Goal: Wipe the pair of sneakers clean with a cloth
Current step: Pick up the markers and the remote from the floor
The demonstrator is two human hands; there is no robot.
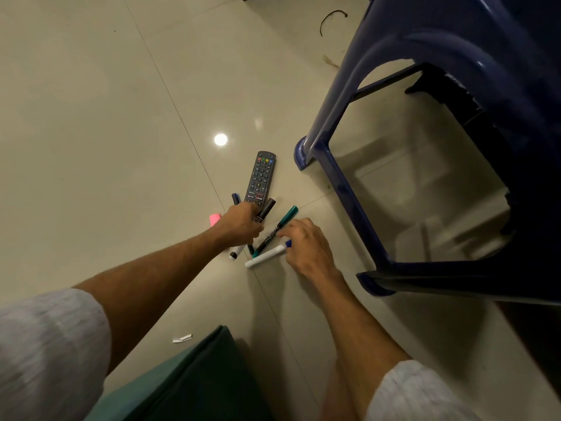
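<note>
Left hand [241, 223] grips black marker [267, 208] — print unreadable

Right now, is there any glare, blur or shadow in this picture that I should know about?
Head view: one round lamp glare on the glossy floor beyond the remote; the light is dim and yellowish; the blue chair throws soft shadows beneath itself; the sleeves in the bottom corners look blurred.

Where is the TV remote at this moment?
Head view, centre: the remote lies on the floor, left of the blue stool leg, its near end by the left hand and the scattered markers.
</note>
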